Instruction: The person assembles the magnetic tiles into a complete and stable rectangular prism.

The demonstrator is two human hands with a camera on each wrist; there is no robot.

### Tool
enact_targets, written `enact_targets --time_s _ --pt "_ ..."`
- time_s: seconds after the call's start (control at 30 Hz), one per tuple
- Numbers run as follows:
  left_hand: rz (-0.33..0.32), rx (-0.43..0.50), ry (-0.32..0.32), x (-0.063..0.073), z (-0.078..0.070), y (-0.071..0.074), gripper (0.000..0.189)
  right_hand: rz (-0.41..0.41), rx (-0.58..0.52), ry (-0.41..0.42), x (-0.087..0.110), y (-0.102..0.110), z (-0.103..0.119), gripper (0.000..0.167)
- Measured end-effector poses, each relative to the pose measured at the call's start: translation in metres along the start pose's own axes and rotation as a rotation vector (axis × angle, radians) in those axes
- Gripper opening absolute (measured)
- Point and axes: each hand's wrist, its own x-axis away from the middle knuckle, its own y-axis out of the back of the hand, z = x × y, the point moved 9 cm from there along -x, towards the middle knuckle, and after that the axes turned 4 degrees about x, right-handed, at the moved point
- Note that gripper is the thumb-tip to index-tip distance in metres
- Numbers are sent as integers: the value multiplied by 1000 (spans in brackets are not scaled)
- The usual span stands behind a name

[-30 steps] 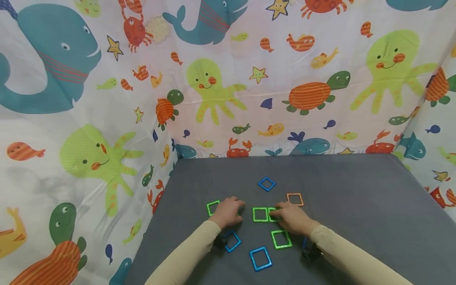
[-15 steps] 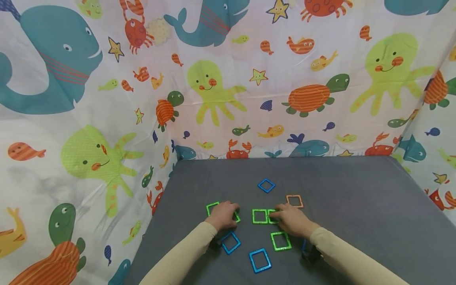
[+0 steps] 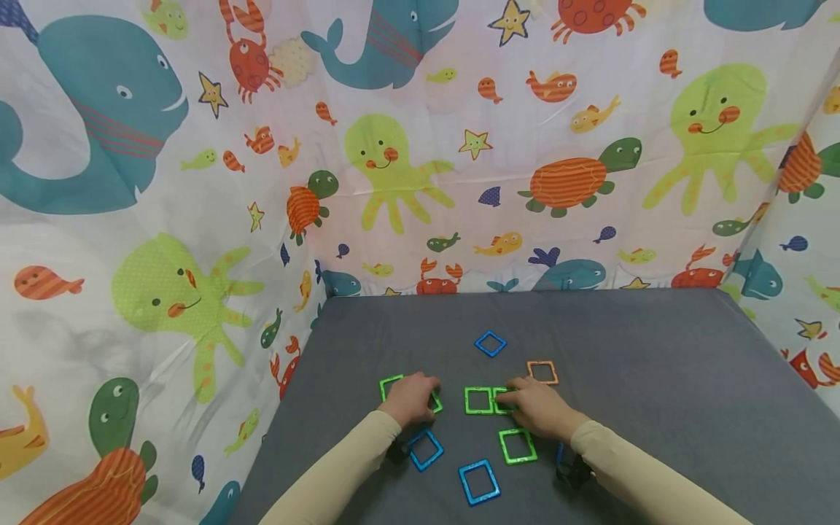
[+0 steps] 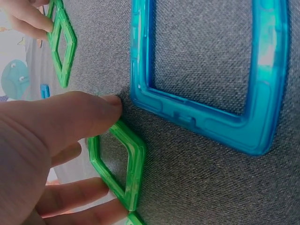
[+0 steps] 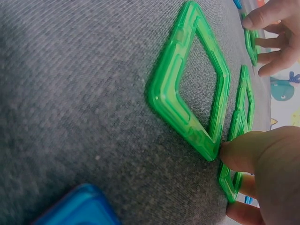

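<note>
The left hand pinches a green square frame between thumb and fingers, lying beyond and well left of the loose green frame on the grey table. The right hand pinches a second green square just beyond the loose green frame, its left edge touching a matching square. Farther beyond the loose green frame lie an orange frame, slightly right, and a blue diamond, slightly left.

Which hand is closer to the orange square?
Right. The right hand gripping a joined green square is just on the near side of the orange square; the left hand gripping another green square is farther off to the left.
</note>
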Motion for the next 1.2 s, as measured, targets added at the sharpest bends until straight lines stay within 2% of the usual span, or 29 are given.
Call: enact_targets --time_s 0.67,0.9,1.2 --pt "25 -34 11 -2 2 -2 47 -13 16 -1 1 0 0 36" --pt "-7 -24 -15 0 0 1 43 -24 40 2 1 -1 -2 36" --pt "-21 -25 -23 -4 0 -3 42 12 20 -7 1 -1 -1 37"
